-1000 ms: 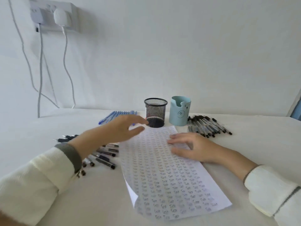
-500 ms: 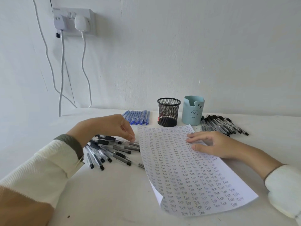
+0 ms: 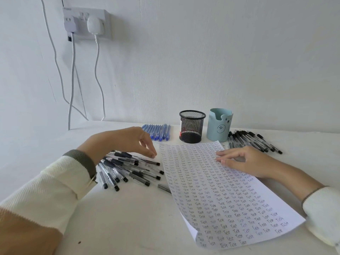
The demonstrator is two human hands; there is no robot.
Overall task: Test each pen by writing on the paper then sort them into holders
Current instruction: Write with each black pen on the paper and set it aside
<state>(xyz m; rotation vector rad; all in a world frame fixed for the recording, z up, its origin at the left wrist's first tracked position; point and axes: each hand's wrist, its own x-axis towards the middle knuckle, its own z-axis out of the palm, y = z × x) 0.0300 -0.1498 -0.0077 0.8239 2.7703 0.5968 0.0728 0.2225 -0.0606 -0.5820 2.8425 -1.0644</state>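
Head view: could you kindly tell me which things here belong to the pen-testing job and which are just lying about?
Job: paper, loose pen pile, blue pens, black pens at the right, mesh holder, bear holder.

Lying about: wall socket, white plug, cables.

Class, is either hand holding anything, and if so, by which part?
Nothing is held. The left hand hovers, fingers curved down, over the pen pile; the right hand rests on the paper.

White wall (image 3: 202, 61), socket (image 3: 88, 23) with cables (image 3: 72, 80), seemingly white table (image 3: 128, 227).
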